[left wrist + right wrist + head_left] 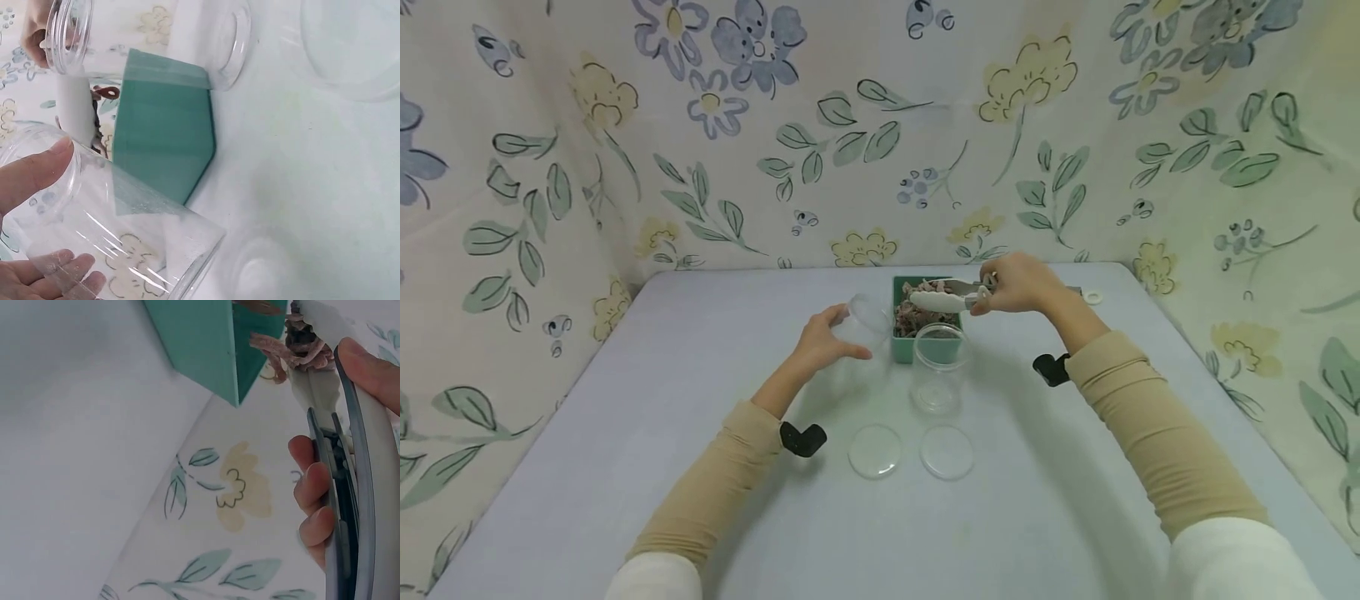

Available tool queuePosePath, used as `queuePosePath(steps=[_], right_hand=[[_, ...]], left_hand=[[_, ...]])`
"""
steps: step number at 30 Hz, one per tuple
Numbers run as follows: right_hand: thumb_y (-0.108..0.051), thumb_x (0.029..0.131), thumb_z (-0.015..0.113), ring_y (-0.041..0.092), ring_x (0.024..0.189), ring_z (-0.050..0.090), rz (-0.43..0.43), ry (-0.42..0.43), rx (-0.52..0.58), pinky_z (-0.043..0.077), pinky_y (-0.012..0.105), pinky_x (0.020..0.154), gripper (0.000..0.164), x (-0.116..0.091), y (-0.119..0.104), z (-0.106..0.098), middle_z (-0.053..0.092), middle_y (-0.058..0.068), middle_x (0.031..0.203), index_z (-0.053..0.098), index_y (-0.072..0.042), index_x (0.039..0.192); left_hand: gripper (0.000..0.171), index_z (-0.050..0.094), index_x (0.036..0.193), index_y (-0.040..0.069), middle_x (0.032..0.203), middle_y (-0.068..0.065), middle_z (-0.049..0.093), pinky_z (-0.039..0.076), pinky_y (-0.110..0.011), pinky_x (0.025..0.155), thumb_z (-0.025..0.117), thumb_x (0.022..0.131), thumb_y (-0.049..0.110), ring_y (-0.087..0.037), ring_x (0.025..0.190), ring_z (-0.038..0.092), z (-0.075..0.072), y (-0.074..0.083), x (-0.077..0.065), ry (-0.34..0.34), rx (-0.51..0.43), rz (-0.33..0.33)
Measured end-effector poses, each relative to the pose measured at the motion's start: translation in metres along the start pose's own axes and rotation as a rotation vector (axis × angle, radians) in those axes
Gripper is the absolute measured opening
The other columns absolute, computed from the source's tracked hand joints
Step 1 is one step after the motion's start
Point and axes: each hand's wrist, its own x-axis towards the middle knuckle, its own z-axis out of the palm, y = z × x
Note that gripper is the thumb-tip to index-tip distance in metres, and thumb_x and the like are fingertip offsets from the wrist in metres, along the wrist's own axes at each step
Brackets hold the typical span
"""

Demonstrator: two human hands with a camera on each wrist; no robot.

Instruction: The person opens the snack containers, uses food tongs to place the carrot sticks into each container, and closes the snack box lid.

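Left hand (822, 342) holds a clear cylindrical jar (868, 318) mid-frame, right hand (1018, 283) white-and-grey tongs (936, 302); only right-wrist view shows us pinched brown shreds (307, 355)

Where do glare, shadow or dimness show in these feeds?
Head view: soft shadows on the flat white table; left wrist view: bright glare streaks along the clear cylindrical jar in the left hand; right wrist view: darker, greyer picture overall.

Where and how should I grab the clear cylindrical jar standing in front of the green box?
Probably grip the upright, clear, plastic-looking cylindrical jar round its middle, coming from the near right: its round side suits a wrapping grip. Close behind sits the green rectangular box, and on the left the left hand holds a second, tilted clear jar.
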Motion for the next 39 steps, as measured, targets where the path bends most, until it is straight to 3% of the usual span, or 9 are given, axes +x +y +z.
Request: queuePosePath(steps=[4, 9, 17, 20, 24, 32, 39], right_hand=[[-0.037, 0.074, 0.08, 0.018, 0.057, 0.042, 0.012, 0.027, 0.043, 0.035, 0.031, 0.052, 0.05, -0.004, 0.002, -0.01, 0.049, 0.003, 0.061, 0.067, 0.0, 0.106], [-0.035, 0.074, 0.081, 0.019, 0.059, 0.041, 0.026, 0.066, 0.093, 0.033, 0.031, 0.052, 0.046, -0.009, 0.001, -0.02, 0.049, 0.004, 0.065, 0.068, -0.003, 0.104], [-0.032, 0.074, 0.084, 0.019, 0.059, 0.038, -0.04, 0.096, 0.15, 0.029, 0.031, 0.053, 0.042, -0.013, -0.009, -0.028, 0.045, 0.003, 0.062, 0.069, -0.004, 0.102], [-0.032, 0.072, 0.085, 0.018, 0.059, 0.037, -0.079, 0.085, 0.11, 0.028, 0.031, 0.054, 0.043, -0.013, -0.013, -0.028, 0.044, 0.002, 0.062, 0.07, -0.006, 0.103], [-0.032, 0.072, 0.085, 0.019, 0.064, 0.044, -0.157, 0.063, 0.007, 0.034, 0.032, 0.057, 0.045, -0.013, -0.021, -0.03, 0.054, 0.002, 0.07, 0.07, -0.007, 0.106], [-0.035, 0.073, 0.082, 0.018, 0.061, 0.051, -0.302, 0.012, -0.272, 0.046, 0.034, 0.055, 0.043, -0.01, -0.059, -0.037, 0.064, 0.0, 0.074, 0.066, -0.009, 0.104], [-0.037, 0.069, 0.085, 0.022, 0.07, 0.058, -0.32, -0.028, -0.304, 0.052, 0.038, 0.063, 0.051, -0.008, -0.077, -0.046, 0.067, 0.003, 0.083, 0.065, -0.007, 0.105]], left_hand=[[0.096, 0.03, 0.15, -0.001, 0.152, -0.014, 0.038, 0.027, -0.044, 0.114, 0.086, 0.074, 0.015, -0.03, 0.141, 0.03, -0.002, 0.009, 0.01, -0.015, 0.002, -0.011], [0.095, 0.03, 0.15, 0.001, 0.153, -0.013, 0.037, 0.028, -0.043, 0.114, 0.085, 0.075, 0.015, -0.03, 0.141, 0.03, -0.004, 0.021, 0.019, -0.025, 0.005, -0.005], [0.095, 0.031, 0.151, 0.003, 0.153, -0.01, 0.036, 0.028, -0.041, 0.114, 0.086, 0.074, 0.016, -0.028, 0.141, 0.031, -0.004, 0.028, 0.028, -0.032, 0.034, 0.003], [0.094, 0.033, 0.15, 0.003, 0.153, -0.011, 0.037, 0.028, -0.041, 0.114, 0.087, 0.073, 0.015, -0.028, 0.141, 0.031, -0.001, 0.031, 0.029, -0.037, 0.05, 0.023], [0.093, 0.036, 0.149, 0.004, 0.152, -0.012, 0.039, 0.028, -0.043, 0.114, 0.088, 0.071, 0.012, -0.029, 0.14, 0.033, 0.002, 0.034, 0.025, -0.07, 0.056, 0.089], [0.094, 0.036, 0.149, 0.003, 0.149, -0.015, 0.041, 0.031, -0.047, 0.112, 0.088, 0.07, 0.009, -0.032, 0.138, 0.035, 0.003, 0.039, 0.017, -0.179, 0.06, 0.29], [0.09, 0.039, 0.146, 0.004, 0.143, -0.013, 0.048, 0.031, -0.048, 0.111, 0.087, 0.07, 0.005, -0.03, 0.135, 0.039, 0.001, 0.034, 0.012, -0.21, -0.038, 0.294]])
